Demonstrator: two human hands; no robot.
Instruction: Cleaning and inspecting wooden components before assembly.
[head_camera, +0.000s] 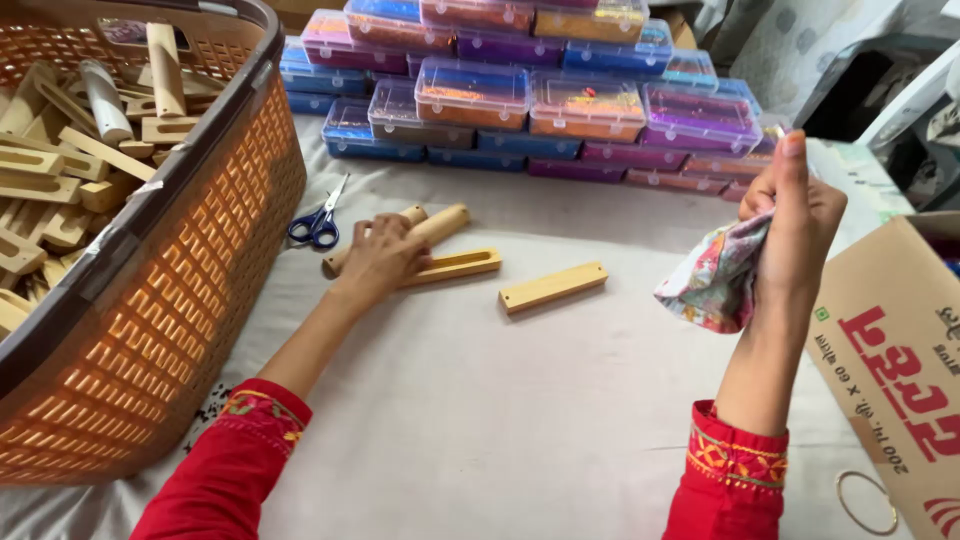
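My left hand (378, 262) rests palm-down on a wooden roller (440, 223) lying on the white cloth-covered table (500, 420); a second roller (412, 213) lies just behind it. A slotted wooden block (462, 265) touches the hand's right side, and another flat wooden block (553, 287) lies apart to the right. My right hand (795, 215) is raised and grips a patterned cloth (715, 280) that hangs down from the fingers. Both sleeves are red with embroidered cuffs.
A large orange plastic basket (190, 280) full of wooden pieces stands at the left. Blue-handled scissors (320, 222) lie near it. Stacked clear boxes of coloured material (560, 100) line the back. A cardboard box (890, 360) sits at the right, a thin ring (866, 502) beside it.
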